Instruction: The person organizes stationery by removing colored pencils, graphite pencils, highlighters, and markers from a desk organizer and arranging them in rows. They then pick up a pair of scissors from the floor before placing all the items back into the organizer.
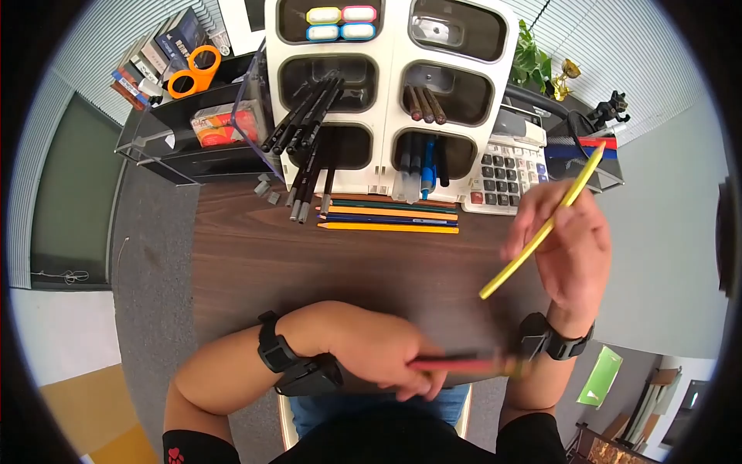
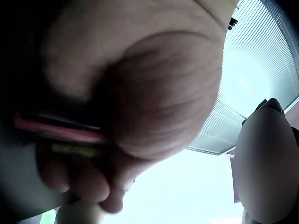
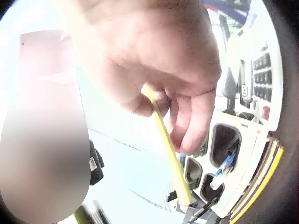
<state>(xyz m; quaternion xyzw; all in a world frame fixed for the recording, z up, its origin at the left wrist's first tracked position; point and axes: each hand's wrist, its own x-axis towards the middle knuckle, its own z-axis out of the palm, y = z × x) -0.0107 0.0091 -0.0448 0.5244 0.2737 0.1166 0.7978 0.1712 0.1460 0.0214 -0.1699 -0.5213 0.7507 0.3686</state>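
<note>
My right hand is raised over the right part of the desk and pinches a yellow pencil, which slants up to the right. In the right wrist view the same yellow pencil runs out past the curled fingers. Low at the desk's front edge, my left hand grips a red pencil, blurred and pointing right. The left wrist view shows a yellow-green stick beside the red pencil within the curled fingers. Several coloured pencils lie in a row before the white organizer.
Black pencils, brown pencils, pens and highlighters stand in the organizer's compartments. A calculator sits to its right. Grey eraser bits lie at the left. Orange scissors stick up from a black holder.
</note>
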